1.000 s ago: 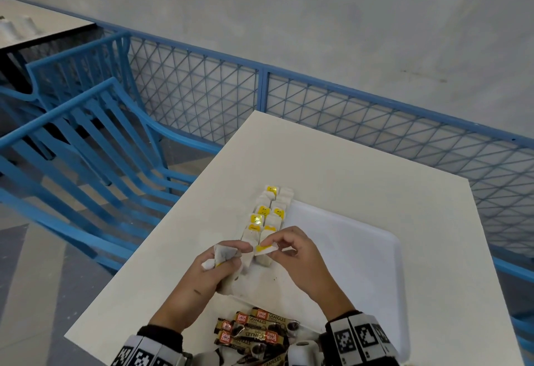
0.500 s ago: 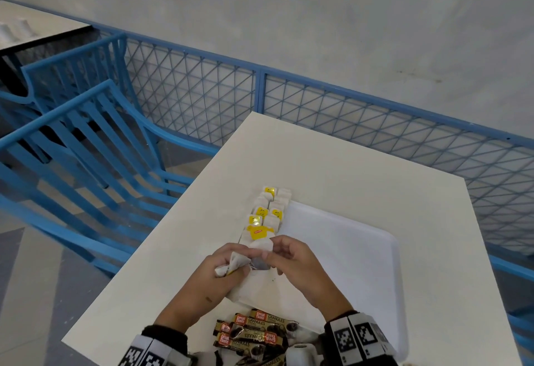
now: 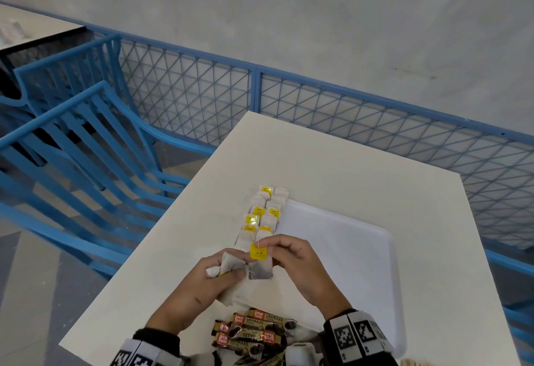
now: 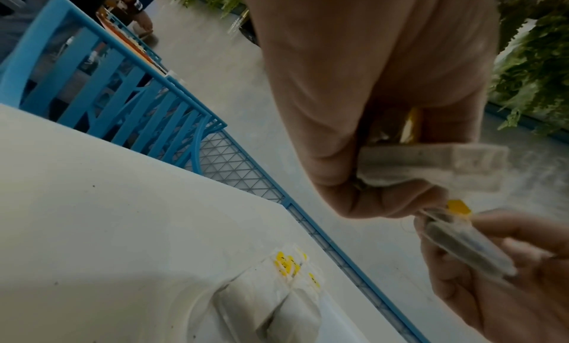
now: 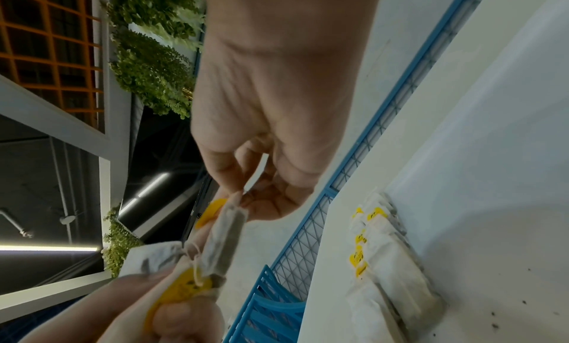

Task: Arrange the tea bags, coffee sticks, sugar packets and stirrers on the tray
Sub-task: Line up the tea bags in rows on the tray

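Observation:
A white tray lies on the cream table. Two rows of white tea bags with yellow tags run along its left edge, also seen in the left wrist view as laid tea bags and in the right wrist view. My left hand grips a small bunch of tea bags. My right hand pinches the top of one tea bag with a yellow tag, held just above the tray beside the bunch; the same bag hangs from my fingertips.
Brown coffee sticks lie in a pile at the tray's near end, between my wrists. A blue chair stands left of the table. A blue mesh railing runs behind the table's far edge. The tray's right half is bare.
My right hand has drawn one tea bag out of the bunch in my left hand; its yellow tag now faces up. Both hands stayed over the tray's near left part.

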`<state>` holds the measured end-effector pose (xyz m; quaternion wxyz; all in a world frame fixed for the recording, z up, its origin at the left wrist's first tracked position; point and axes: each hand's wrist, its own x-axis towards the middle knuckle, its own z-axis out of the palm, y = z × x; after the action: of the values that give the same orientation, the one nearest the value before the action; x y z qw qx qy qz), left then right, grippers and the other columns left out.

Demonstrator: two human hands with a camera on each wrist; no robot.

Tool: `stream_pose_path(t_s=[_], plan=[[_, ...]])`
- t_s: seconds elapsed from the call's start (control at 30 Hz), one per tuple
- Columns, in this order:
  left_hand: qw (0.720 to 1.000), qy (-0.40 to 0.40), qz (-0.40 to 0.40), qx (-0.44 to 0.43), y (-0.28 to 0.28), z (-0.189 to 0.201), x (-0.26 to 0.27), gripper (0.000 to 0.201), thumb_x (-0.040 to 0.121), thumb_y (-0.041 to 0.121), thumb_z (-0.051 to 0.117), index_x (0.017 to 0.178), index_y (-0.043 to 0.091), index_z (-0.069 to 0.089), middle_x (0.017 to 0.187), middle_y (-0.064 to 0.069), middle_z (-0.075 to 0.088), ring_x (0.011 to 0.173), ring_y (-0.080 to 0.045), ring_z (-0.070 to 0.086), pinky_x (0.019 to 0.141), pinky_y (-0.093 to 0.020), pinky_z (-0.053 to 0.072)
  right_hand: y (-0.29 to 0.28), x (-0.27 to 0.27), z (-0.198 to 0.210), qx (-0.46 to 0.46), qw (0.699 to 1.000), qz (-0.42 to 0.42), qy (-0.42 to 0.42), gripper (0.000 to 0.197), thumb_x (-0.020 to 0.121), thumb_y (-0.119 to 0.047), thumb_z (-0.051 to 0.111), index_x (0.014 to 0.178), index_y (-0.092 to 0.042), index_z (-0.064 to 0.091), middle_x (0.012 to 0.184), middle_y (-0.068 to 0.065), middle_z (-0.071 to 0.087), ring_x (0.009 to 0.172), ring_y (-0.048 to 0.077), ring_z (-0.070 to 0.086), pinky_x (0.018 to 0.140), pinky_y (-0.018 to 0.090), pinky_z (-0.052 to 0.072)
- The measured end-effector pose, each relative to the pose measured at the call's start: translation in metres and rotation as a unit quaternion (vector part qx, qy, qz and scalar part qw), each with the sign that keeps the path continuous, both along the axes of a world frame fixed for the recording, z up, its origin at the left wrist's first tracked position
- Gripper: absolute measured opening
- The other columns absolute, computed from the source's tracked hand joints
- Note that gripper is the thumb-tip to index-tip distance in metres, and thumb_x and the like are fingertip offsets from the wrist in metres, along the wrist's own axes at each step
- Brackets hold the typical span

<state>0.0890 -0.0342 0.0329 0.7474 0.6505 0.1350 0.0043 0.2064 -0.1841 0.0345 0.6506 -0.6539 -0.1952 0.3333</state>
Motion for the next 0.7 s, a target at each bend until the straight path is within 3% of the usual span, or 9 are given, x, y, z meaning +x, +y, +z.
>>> stream_pose_path(t_s=[0.07,0.2,0.27,0.33,0.43,0.53,0.63,0.7], plan=[[1.0,0.001,-0.002,0.008,0.001,-0.001,0.0,0.019,0.082,0.012,0.06,0.09,0.023,0.074,0.101,0.005,0.069,0.088,-0.005,0.063,0.071,-0.013,0.047,0.0,0.0,0.0,0.004,1.0,0.004,0.015,0.021,0.088,-0.011,0.056,0.085,-0.018,0.075,0.096,0.008,0.072,0.093,0.025,0.063,0.082,0.036,0.049],[1.0,0.014,-0.012,0.019,0.002,-0.004,-0.001,0.02,0.078,0.019,0.058,0.09,0.023,0.073,0.101,0.001,0.069,0.088,-0.007,0.063,0.071,-0.017,0.048,0.0,0.003,0.003,-0.003,1.0,0.025,-0.017,0.015,0.085,-0.006,0.064,0.09,-0.019,0.07,0.083,0.005,0.062,0.078,0.015,0.056,0.07,0.02,0.048],[0.999,0.026,-0.013,0.029,0.002,-0.004,-0.002,0.02,0.078,0.021,0.057,0.09,0.025,0.072,0.099,-0.002,0.069,0.086,-0.007,0.063,0.069,-0.02,0.048,0.0,0.006,0.002,-0.038,0.998,0.044,-0.039,0.021,0.083,-0.006,0.067,0.094,-0.024,0.067,0.081,0.0,0.054,0.074,0.011,0.051,0.071,0.018,0.048],[0.999,0.026,0.002,0.029,0.004,-0.006,-0.003,0.019,0.078,0.021,0.057,0.091,0.023,0.071,0.104,-0.002,0.069,0.089,-0.009,0.063,0.07,-0.023,0.047,0.001,0.01,0.002,-0.097,0.99,0.05,-0.091,0.019,0.082,-0.009,0.069,0.088,-0.027,0.064,0.08,-0.004,0.054,0.072,0.009,0.05,0.071,0.018,0.047],[1.0,0.007,0.008,0.019,0.007,-0.006,-0.004,0.02,0.079,0.017,0.058,0.093,0.018,0.072,0.122,0.013,0.063,0.109,-0.004,0.06,0.077,-0.015,0.048,0.003,0.011,0.001,-0.107,0.985,0.058,-0.122,0.026,0.081,-0.011,0.07,0.087,-0.027,0.051,0.076,-0.006,0.057,0.068,0.007,0.051,0.065,0.017,0.044],[0.999,0.014,-0.027,0.045,0.003,-0.003,-0.002,0.02,0.089,0.003,0.057,0.103,0.011,0.069,0.119,0.017,0.064,0.105,0.002,0.059,0.068,-0.011,0.048,0.008,0.007,0.002,-0.072,0.988,0.07,-0.119,0.042,0.082,-0.009,0.068,0.106,-0.036,0.047,0.069,-0.01,0.055,0.066,0.004,0.051,0.07,0.02,0.044],[0.997,0.009,-0.049,0.059,0.002,-0.004,-0.002,0.028,0.092,-0.003,0.05,0.104,0.013,0.069,0.111,0.009,0.069,0.103,-0.001,0.061,0.077,-0.01,0.045,0.012,0.004,0.006,-0.063,0.987,0.058,-0.134,0.054,0.084,-0.015,0.066,0.119,-0.049,0.043,0.079,-0.012,0.055,0.079,0.004,0.054,0.082,0.023,0.044],[0.997,0.008,-0.04,0.062,0.004,-0.006,-0.003,0.03,0.091,0.001,0.053,0.1,0.022,0.072,0.111,0.008,0.07,0.104,-0.003,0.062,0.081,-0.012,0.046,0.012,0.005,0.002,-0.173,0.954,0.046,-0.242,0.048,0.086,-0.034,0.063,0.124,-0.052,0.039,0.113,-0.008,0.051,0.113,0.006,0.044,0.104,0.031,0.031]])
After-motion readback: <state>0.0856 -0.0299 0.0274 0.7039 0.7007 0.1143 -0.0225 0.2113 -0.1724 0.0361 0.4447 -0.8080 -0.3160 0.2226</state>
